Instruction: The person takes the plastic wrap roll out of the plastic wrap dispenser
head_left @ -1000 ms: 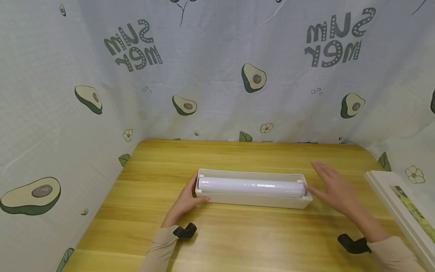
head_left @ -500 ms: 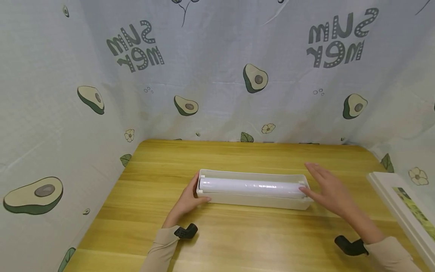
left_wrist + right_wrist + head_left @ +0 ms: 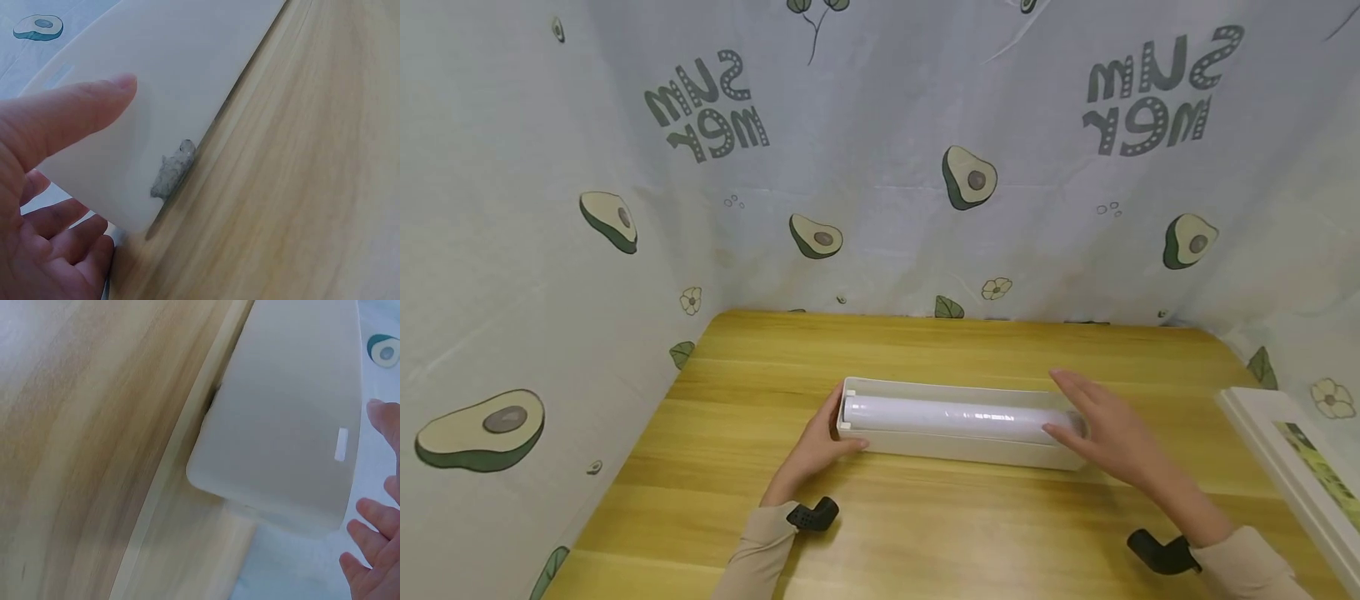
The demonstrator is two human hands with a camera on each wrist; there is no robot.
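Observation:
A long white box (image 3: 962,448) without a cover lies across the table, with a glossy white roll of plastic film (image 3: 940,413) inside. My left hand (image 3: 812,452) grips the box's left end. Its thumb (image 3: 94,112) presses the front wall, where a torn grey patch (image 3: 172,175) shows in the left wrist view; the fingers curl around the end. Over the box's right end hovers my right hand (image 3: 1112,437), fingers spread and rather straight, thumb near the roll's end. Whether that thumb touches the roll I cannot tell. In the right wrist view, the fingers (image 3: 375,540) stand beside the box wall.
At the table's right edge lies a long white lid-like piece (image 3: 1255,408) with a green and yellow label (image 3: 1318,462). Wood-grain tabletop (image 3: 955,525) surrounds the box. A curtain (image 3: 880,125) printed with avocados hangs behind and at both sides.
My right hand has moved left, from beside the box's right end to above the roll's end. The left hand keeps its grip on the box. The head view has shifted slightly.

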